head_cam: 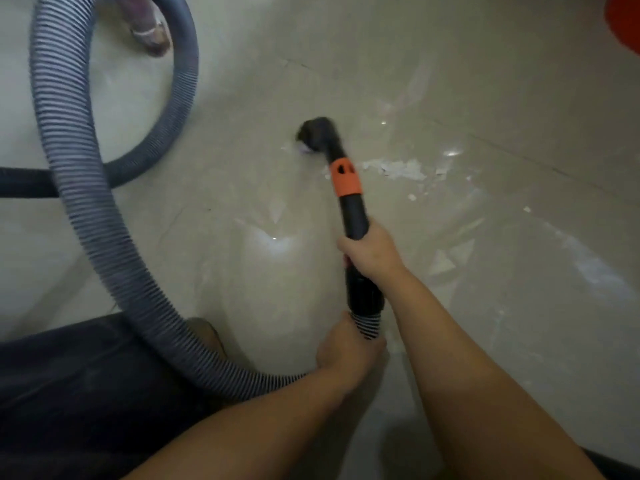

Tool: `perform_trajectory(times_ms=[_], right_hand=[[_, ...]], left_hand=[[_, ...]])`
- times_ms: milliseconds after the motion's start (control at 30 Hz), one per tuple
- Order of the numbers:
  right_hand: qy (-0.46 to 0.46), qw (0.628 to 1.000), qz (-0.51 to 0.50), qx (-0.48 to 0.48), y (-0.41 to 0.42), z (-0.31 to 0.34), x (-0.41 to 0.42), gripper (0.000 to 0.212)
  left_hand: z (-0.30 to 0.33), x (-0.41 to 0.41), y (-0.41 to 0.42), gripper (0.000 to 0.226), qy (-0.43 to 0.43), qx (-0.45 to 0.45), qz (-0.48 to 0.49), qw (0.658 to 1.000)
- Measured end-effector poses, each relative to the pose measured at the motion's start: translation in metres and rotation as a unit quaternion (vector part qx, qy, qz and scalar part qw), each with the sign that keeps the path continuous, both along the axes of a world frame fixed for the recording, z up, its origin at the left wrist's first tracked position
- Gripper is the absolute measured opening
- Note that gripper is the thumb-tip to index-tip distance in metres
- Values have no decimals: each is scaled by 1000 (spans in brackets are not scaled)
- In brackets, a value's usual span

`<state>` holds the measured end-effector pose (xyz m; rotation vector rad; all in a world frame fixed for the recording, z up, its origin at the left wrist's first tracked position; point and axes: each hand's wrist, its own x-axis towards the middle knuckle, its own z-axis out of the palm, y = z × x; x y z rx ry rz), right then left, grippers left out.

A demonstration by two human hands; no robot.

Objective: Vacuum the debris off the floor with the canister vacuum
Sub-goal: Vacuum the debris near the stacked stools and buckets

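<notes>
Glossy pale tile floor (485,81) fills the head view, glare streaks all over it, and an orange object (625,22) clipped off at the two o'clock corner. Dead centre, the black wand (353,216) with its orange collar (344,178) runs up toward twelve o'clock, and its nozzle (317,133) is down on the tile with a white scrap right at its mouth. Just to the three o'clock side of the collar lies the debris (398,169), a loose scatter of white flakes trailing off toward four o'clock, not yet picked up. The right hand (369,252) is clenched round the wand's middle; the left hand (346,351) wraps the ribbed hose (69,168) just below where it meets the wand. From there the hose sweeps out to eight o'clock, climbs, and loops round at eleven o'clock. A foot (152,32) shows up top; dark clothing (69,393) sits at seven o'clock. My read: the wand is stiff and light, best steered from its middle, while that hose is springy and will tug back, so holding it near the joint makes sense. Those flakes look feather-light and could skitter away on such slick tile.
</notes>
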<state>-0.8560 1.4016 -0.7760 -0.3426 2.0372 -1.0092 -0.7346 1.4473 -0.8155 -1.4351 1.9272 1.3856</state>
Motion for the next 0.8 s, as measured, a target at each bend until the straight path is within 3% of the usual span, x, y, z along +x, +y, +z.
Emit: perform_trajectory(times_ms=[100, 167, 267, 333, 400, 467, 533, 600, 667, 733, 800], right_hand=[[-24, 988, 150, 7, -10, 2, 12, 26], [-12, 989, 143, 14, -2, 4, 3, 25], [43, 998, -34, 24, 18, 2, -24, 20], [56, 981, -188, 8, 26, -3, -38, 22], [44, 968, -246, -14, 24, -7, -37, 24], [39, 982, -185, 1, 16, -9, -24, 24], [25, 999, -39, 12, 6, -6, -8, 23], [8, 992, 127, 23, -2, -1, 5, 26], [-2, 975, 219, 42, 1, 5, 7, 28], [14, 979, 198, 54, 17, 8, 1, 30], [37, 995, 74, 63, 45, 8, -10, 29]], left_hand=[[-1, 5, 7, 56, 82, 37, 35, 995], [-1, -1, 15, 61, 83, 46, 28, 995], [-4, -18, 13, 51, 36, 6, -38, 999], [-2, -26, 0, 42, 17, -23, -89, 996], [-4, -25, -12, 42, 17, -37, -114, 993], [-9, -14, -13, 45, 10, -43, -100, 994], [-12, -1, -5, 59, 18, -22, -76, 997], [-11, 5, 9, 71, 92, 28, -24, 995], [-7, 3, 23, 59, 154, 43, -19, 987], [-5, 0, 35, 55, 165, 49, -34, 985], [-4, -6, 45, 57, 134, 84, -30, 987]])
